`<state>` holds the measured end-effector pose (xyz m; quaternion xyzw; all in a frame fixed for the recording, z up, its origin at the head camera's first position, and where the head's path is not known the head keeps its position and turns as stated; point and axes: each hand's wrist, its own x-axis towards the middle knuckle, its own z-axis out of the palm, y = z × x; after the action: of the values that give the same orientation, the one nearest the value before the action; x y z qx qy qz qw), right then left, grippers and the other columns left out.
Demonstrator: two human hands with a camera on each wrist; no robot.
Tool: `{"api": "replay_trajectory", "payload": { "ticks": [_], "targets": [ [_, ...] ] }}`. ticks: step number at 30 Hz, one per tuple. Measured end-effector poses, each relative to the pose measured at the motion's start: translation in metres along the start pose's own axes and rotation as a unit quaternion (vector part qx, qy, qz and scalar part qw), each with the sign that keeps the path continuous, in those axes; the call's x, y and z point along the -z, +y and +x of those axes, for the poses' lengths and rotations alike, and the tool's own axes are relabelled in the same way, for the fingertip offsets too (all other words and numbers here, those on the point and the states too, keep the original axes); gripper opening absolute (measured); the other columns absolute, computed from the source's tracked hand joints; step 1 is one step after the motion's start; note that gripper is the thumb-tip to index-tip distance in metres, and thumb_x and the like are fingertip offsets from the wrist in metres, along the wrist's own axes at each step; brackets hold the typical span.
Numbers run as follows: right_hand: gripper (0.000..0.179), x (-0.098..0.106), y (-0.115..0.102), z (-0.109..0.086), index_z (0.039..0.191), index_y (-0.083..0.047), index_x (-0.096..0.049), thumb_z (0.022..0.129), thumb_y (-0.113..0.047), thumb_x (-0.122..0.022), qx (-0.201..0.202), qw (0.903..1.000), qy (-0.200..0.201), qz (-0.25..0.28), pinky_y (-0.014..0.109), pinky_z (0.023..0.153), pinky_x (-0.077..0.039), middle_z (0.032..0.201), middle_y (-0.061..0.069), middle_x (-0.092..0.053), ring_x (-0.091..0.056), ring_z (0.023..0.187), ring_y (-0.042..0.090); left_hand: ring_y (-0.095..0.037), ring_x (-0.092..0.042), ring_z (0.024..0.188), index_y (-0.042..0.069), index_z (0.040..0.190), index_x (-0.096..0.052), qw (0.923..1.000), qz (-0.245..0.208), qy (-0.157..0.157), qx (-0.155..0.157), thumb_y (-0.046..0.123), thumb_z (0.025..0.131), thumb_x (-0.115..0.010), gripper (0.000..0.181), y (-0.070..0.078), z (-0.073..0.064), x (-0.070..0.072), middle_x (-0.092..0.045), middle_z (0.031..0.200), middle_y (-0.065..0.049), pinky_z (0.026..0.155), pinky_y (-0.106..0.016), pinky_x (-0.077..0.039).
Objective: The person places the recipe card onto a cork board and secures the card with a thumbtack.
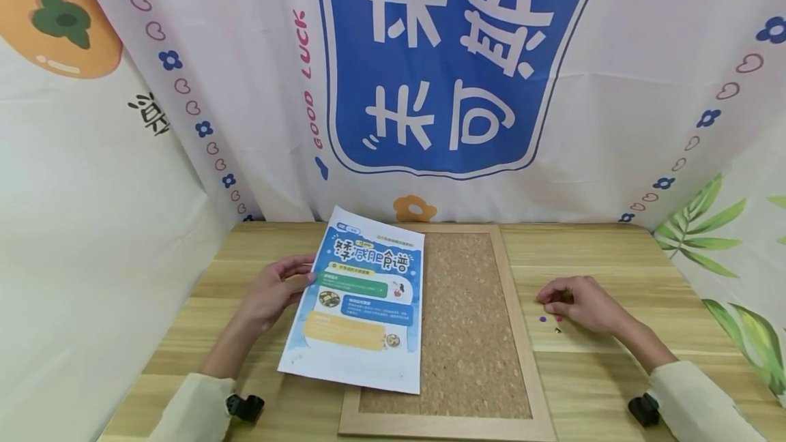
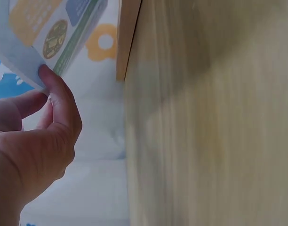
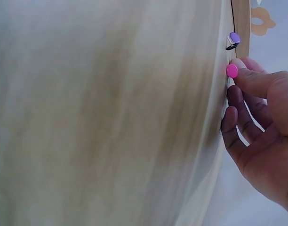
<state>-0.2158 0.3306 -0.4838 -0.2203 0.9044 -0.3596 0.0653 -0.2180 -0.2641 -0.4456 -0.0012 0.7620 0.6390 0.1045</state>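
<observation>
- We count one printed sheet (image 1: 362, 282) over one corkboard's (image 1: 473, 333) left part; our left hand's (image 1: 276, 295) fingers pinch its left edge.
- At least three small pieces (image 3: 234, 37) lie near our right hand (image 1: 580, 302); whether its fingers grip one, we cannot tell.
- Worktop (image 1: 583, 387) separates pieces from frame (image 1: 512, 312).

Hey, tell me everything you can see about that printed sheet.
The printed sheet is white and paper-looking, with a blue design, Chinese title characters, green, blue and yellow text panels, and small pictures. It slants, printed side up, over the left part of the framed cork board. The left hand pinches its left edge, holding that edge off the table; contact with the board is unclear.
</observation>
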Motion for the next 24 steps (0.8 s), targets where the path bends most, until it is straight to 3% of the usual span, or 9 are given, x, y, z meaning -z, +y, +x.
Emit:
{"api": "replay_trajectory", "payload": {
  "ticks": [13,24],
  "targets": [
    [0.011,0.000,-0.002,-0.001,0.108,-0.007,-0.080,0.099,-0.004,-0.074,-0.024,0.9997,0.004,-0.007,0.024,0.062,-0.061,0.093,0.000,-0.079,-0.069,0.069,0.005,-0.021,-0.073,0.108,0.001,0.153,-0.053,0.9999,-0.014,0.002,0.004,0.006,0.107,-0.061,0.047,0.001,0.011,-0.033,-0.059,0.139,-0.023,0.094,-0.032,-0.067],
    [0.010,0.001,-0.003,0.001,0.108,-0.007,-0.080,0.100,-0.006,-0.074,-0.027,0.9996,-0.003,-0.010,0.025,0.061,-0.061,0.092,-0.001,-0.079,-0.069,0.069,0.005,-0.022,-0.073,0.108,0.001,0.151,-0.054,0.9997,-0.014,-0.022,0.003,0.004,0.105,-0.063,0.048,-0.001,0.022,-0.063,-0.059,0.140,-0.025,0.094,-0.034,-0.067]
  ]
}}
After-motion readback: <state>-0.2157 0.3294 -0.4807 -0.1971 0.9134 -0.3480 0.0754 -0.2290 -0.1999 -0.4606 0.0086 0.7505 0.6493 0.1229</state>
